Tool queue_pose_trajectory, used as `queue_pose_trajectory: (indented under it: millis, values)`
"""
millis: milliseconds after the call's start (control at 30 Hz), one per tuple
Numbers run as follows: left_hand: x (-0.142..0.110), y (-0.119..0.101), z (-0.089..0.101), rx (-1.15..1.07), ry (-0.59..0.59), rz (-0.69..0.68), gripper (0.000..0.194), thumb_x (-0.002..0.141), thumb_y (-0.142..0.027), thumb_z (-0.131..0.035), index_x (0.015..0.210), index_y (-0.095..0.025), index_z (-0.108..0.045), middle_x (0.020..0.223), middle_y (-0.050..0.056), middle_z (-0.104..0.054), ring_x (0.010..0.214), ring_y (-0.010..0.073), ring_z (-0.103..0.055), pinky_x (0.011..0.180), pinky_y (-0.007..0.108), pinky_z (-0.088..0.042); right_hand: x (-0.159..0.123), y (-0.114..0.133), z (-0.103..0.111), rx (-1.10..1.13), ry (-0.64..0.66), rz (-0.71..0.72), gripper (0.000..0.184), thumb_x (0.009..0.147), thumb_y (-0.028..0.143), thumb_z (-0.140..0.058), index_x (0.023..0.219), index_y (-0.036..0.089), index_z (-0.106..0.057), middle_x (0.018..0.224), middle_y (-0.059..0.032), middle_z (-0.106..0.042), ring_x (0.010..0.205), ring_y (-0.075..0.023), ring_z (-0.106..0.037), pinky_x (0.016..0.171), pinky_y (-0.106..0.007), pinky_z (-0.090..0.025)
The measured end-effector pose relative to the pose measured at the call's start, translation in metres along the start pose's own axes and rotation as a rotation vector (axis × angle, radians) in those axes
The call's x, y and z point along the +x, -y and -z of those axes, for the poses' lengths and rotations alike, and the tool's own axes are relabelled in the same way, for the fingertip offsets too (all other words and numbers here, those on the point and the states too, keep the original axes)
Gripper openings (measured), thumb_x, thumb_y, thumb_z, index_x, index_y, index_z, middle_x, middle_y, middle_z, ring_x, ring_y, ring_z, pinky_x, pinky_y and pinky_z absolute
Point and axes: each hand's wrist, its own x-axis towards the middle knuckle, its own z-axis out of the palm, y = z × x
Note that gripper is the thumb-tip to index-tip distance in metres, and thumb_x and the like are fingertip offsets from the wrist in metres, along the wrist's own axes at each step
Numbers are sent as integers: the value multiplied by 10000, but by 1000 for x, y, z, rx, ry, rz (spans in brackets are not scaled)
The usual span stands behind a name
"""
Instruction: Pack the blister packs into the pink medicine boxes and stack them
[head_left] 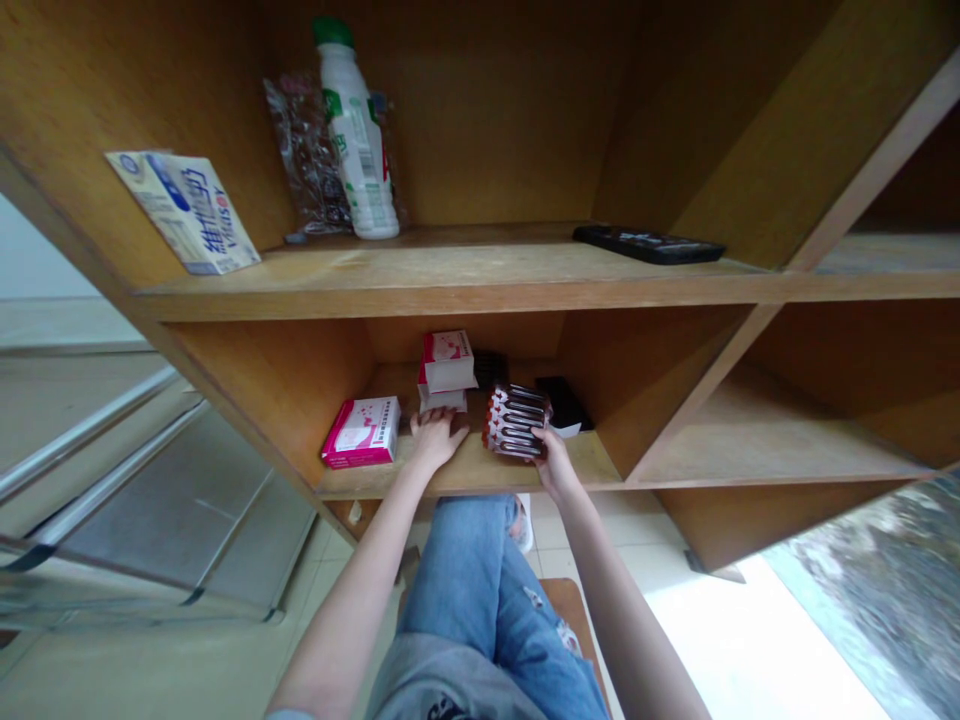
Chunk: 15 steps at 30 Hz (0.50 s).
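Dark-brown vials [516, 420] with orange caps, packed in a row, are held by the right hand [551, 455] just right of the frame's centre, above or on the lower shelf [472, 468]. The right grip is closed on the lower right end of the pack, with the thumb laid over it; the fingers beneath are mostly hidden. By the left hand [437, 437] nothing is seen to be held: its grip is loosely spread, palm down, with the fingertips set at the white panel [442, 399] below the rear box [450, 347]. Whether that panel is a flap or part of a second box cannot be told.

Each vial is laid with its long axis roughly across the frame, caps turned to the left, away from the right grip. The pack is thus placed to the left of and slightly above that grip, touching it, while the rear box is placed beyond, to the upper left. That box is approached more nearly by the left hand than by the right. At the lower left of the compartment, a pink box [364, 432] is seen beside the left hand, apart from it.
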Motion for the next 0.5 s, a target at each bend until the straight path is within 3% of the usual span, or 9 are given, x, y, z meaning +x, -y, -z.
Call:
queue_pose_trajectory:
  millis: [133, 233, 400, 500]
  values:
    - [-20, -4, 3, 254, 89, -120, 209, 687, -326, -667, 845, -191, -683, 928, 168, -659, 1021, 374, -527, 1017, 505, -176, -2, 1, -2, -16, 47, 31, 246, 656, 345, -628, 861, 208, -620, 879, -19, -697, 731, -209, -632, 532, -281, -469]
    - [-42, -13, 8, 317, 111, -138, 212, 700, -317, -651, 867, -189, -680, 919, 170, -650, 1022, 381, -514, 1007, 497, -190, -4, 2, -2, -5, 42, 27, 255, 653, 331, -634, 878, 212, -623, 933, -20, -698, 809, -224, -638, 606, -300, -498]
    - [-67, -30, 21, 194, 30, -84, 228, 668, -323, -693, 863, -207, -685, 862, 138, -657, 1007, 373, -520, 1035, 498, -165, -4, 2, -2, 13, 34, 9, 250, 664, 335, -632, 875, 200, -619, 929, -29, -694, 767, -210, -636, 544, -277, -481]
    - [-68, -40, 22, -33, -11, 18, 221, 653, -320, -718, 844, -214, -689, 888, 114, -662, 1022, 348, -532, 1036, 469, -215, -5, 3, -3, 25, 15, 3, 223, 661, 338, -632, 834, 199, -606, 860, -27, -691, 743, -207, -631, 499, -259, -459]
